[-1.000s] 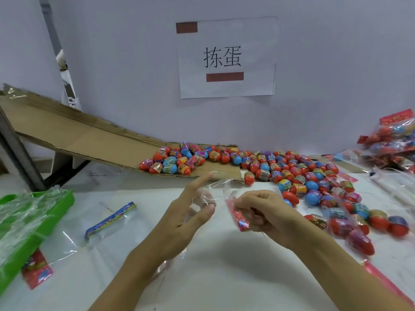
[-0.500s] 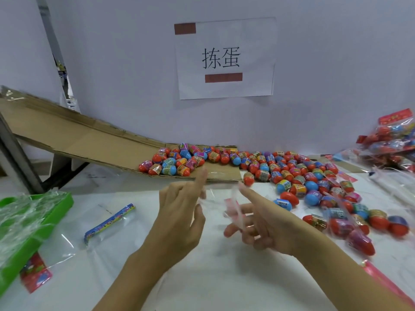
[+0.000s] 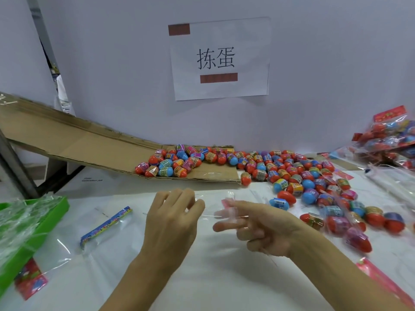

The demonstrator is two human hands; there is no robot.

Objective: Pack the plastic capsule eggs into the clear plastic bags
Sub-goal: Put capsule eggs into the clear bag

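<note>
The capsule eggs (image 3: 265,169) are glossy plastic with printed foil-like bands. The bag (image 3: 215,212) is thin, clear, shiny film (creased in places). The ramp (image 3: 74,142) is matt brown corrugated cardboard; the sign (image 3: 220,59) is matt white paper; the tray (image 3: 51,212) is smooth green plastic.

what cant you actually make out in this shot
- Clear bag between the hands, head view: see-through and motion-blurred, so whether its mouth is open is unclear.
- Right hand fingertips: blurred, grip on the bag uncertain.
- Left hand: seen from the back, so its hold on the bag is hidden.
- Filled bags: cut off by the right edge.
- Egg labels: too small to read.
</note>
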